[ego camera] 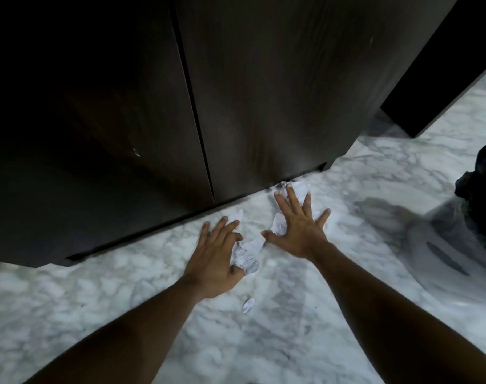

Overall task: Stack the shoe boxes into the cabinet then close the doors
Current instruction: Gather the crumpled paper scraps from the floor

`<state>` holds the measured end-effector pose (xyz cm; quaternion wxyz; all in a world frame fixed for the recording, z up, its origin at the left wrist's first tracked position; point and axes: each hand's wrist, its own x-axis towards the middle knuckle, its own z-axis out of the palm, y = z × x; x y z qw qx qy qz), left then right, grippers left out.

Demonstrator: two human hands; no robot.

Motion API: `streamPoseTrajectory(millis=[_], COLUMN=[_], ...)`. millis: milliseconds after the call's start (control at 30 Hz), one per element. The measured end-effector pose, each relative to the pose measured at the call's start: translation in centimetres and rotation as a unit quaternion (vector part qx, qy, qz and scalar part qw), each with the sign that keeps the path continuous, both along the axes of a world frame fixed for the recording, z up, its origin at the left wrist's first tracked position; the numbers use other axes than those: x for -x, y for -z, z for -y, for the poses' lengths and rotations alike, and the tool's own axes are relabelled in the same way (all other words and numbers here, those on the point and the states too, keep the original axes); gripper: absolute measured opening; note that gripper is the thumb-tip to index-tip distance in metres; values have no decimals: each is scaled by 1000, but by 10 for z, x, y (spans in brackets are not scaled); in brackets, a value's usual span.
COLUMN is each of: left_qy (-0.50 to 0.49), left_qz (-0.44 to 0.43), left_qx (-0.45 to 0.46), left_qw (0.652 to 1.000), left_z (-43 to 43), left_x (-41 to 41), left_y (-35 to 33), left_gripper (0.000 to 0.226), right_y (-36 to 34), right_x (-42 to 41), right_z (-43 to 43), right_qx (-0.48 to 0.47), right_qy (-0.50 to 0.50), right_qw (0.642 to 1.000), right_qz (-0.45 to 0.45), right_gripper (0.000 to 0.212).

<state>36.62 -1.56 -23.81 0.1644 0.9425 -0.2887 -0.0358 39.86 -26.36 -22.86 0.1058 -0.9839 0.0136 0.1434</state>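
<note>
The dark wooden cabinet point(264, 92) fills the upper view, and both of its doors stand flush and closed, with a thin seam between them. No shoe box is in sight. On the marble floor in front of it lies crumpled white paper point(248, 252) with printed text. My left hand point(216, 253) holds a wad of this paper, thumb and fingers curled around it. My right hand point(298, 225) lies flat with fingers spread on more of the paper point(301, 189) near the cabinet's lower right corner.
A small paper scrap point(248, 304) lies on the white marble floor point(97, 286) near my left forearm. A black bag-like object point(482, 189) sits at the right edge, beside a blurred pale item point(444, 250). Another dark panel point(444, 79) stands at the upper right.
</note>
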Motion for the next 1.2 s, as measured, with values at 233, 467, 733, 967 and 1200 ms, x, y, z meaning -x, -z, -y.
streamPoseTrajectory(millis=[233, 467, 733, 967, 1200], left_qy=[29, 40, 20, -1, -1], left_qz=[-12, 32, 43, 94, 92], left_qx=[92, 112, 117, 143, 134], left_qw=[995, 992, 992, 985, 987], left_z=[-11, -17, -16, -12, -12], left_x=[28, 58, 71, 73, 72], left_y=[5, 15, 9, 8, 11], left_gripper=[65, 50, 71, 52, 47], right_y=[-6, -2, 0, -15, -24], right_x=[18, 80, 97, 17, -22], right_z=[4, -8, -15, -17, -7], right_qx=[-6, -101, -160, -91, 20], right_qy=[-39, -17, 9, 40, -5], right_qw=[999, 988, 963, 990, 1000], right_qz=[36, 119, 216, 102, -3], right_gripper=[84, 83, 70, 71, 95])
